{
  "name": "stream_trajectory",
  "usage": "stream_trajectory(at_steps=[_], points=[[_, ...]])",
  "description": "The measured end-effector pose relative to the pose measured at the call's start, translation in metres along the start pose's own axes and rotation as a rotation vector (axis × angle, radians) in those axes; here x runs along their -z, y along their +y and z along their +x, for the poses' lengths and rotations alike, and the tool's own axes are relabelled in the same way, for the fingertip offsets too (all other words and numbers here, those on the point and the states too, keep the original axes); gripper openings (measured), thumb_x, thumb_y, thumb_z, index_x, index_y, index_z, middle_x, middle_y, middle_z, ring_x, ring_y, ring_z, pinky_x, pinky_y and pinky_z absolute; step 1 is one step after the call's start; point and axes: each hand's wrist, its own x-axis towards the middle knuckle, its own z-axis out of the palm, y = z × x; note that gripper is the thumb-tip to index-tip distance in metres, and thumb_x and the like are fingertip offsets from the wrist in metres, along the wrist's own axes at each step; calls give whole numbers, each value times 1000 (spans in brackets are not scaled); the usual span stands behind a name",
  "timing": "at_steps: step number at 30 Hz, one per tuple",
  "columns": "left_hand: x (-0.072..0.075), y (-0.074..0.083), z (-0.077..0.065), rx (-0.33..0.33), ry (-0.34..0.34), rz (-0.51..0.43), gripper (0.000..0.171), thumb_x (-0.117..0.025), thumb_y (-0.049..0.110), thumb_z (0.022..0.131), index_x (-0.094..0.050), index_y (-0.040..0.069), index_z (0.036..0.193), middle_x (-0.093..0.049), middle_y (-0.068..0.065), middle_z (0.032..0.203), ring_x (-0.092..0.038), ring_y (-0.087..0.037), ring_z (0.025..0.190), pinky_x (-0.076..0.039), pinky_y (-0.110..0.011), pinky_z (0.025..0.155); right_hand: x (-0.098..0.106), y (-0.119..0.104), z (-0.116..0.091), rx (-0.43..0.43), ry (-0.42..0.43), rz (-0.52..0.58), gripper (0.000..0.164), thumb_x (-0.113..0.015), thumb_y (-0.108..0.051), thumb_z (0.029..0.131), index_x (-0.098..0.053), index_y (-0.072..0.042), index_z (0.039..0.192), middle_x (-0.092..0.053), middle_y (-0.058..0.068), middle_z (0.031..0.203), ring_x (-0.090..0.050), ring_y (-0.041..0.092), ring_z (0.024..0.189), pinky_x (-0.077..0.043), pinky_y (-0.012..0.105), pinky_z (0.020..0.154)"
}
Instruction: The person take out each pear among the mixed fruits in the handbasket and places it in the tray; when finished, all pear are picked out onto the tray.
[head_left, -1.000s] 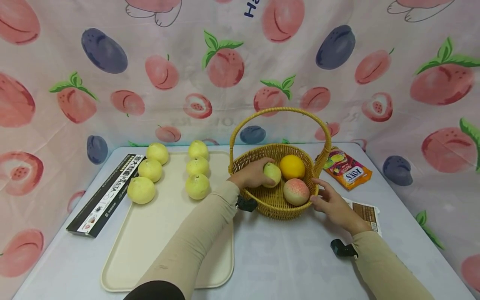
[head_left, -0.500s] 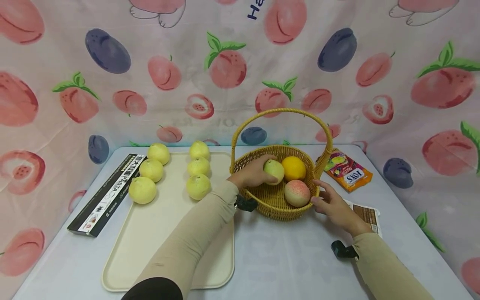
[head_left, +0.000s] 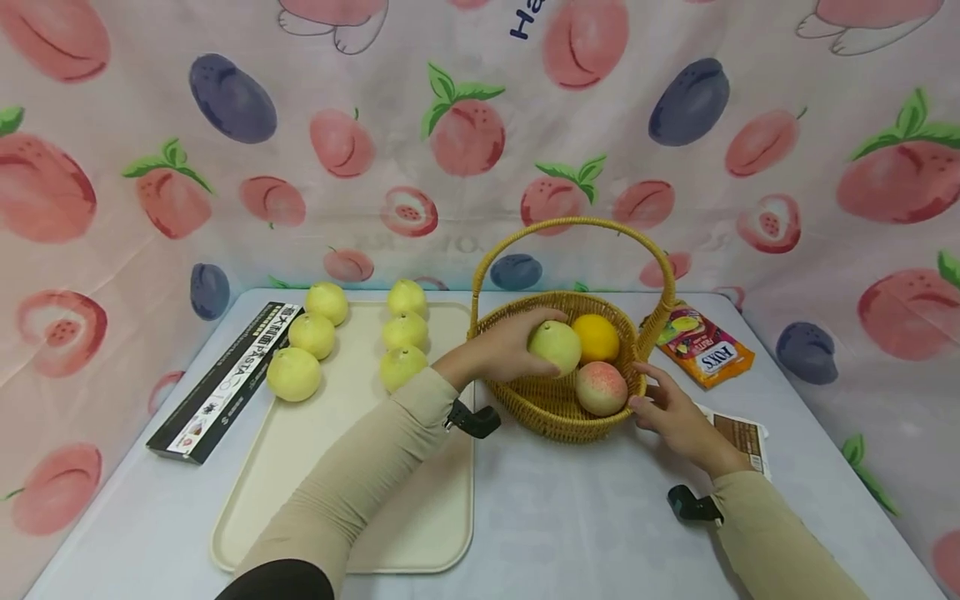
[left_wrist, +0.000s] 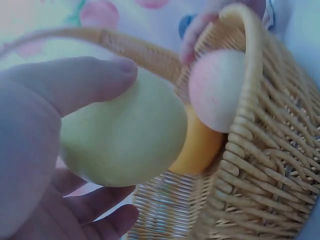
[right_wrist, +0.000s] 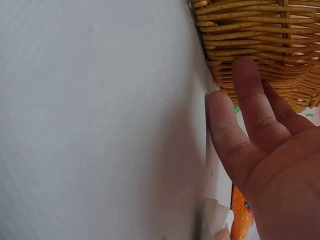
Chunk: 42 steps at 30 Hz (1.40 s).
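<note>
My left hand [head_left: 510, 346] grips a round pale yellow-green fruit [head_left: 556, 348] over the left part of a yellow wicker basket [head_left: 558, 427]. In the left wrist view, the thumb lies on top of this fruit [left_wrist: 130, 130] and the fingers are beneath it. An orange [head_left: 596, 337] and a pink-and-cream peach [head_left: 602, 388] lie inside the basket. My right hand [head_left: 678, 421] holds the basket's right rim. The right wrist view shows fingers [right_wrist: 252, 100] of that hand against the woven side.
A cream tray [head_left: 352, 500] on the left bears several similar pale fruits [head_left: 294, 374] in two rows. A long black pasta box [head_left: 225, 383] lies along its left edge. Right of the basket are an orange-red Fox's packet [head_left: 705, 346] and a brown-and-white packet [head_left: 738, 437].
My left hand has raised the pale fruit slightly and shifted it a little to the left, away from the orange. My right hand stays at the basket's rim.
</note>
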Motion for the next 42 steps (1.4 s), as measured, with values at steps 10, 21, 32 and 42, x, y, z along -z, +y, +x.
stream_trajectory(at_steps=[10,21,32,42], points=[[23,15,-64,-38,-41,32,72,-82,25,86,-47,16,148,-51,-1,144,-51,-17,118,-47,-35,96,1,3,1,22,-7,2,68,-49,-31,107,-12,-11,160,-22,40,152,-43,54,129,-53,49,91],[42,-2,-129,-23,-1,25,69,-82,21,85,-49,11,145,-53,-3,141,-51,-19,123,-44,-40,100,-1,4,-1,22,-10,9,69,-49,-31,107,-11,-10,160,-21,40,152,-40,55,130,-54,47,90],[57,-28,-191,124,133,46,72,-82,22,84,-48,11,146,-52,-7,143,-52,-25,123,-44,-51,100,-2,3,0,43,-10,4,67,-49,-28,108,-11,-8,160,-22,41,150,-39,56,130,-55,47,88],[68,-64,-235,296,278,64,74,-82,25,84,-46,10,146,-54,-15,136,-58,-28,109,-49,-50,90,-2,3,-1,42,-5,4,67,-49,-27,108,-11,-8,160,-24,42,149,-41,55,129,-55,46,89]])
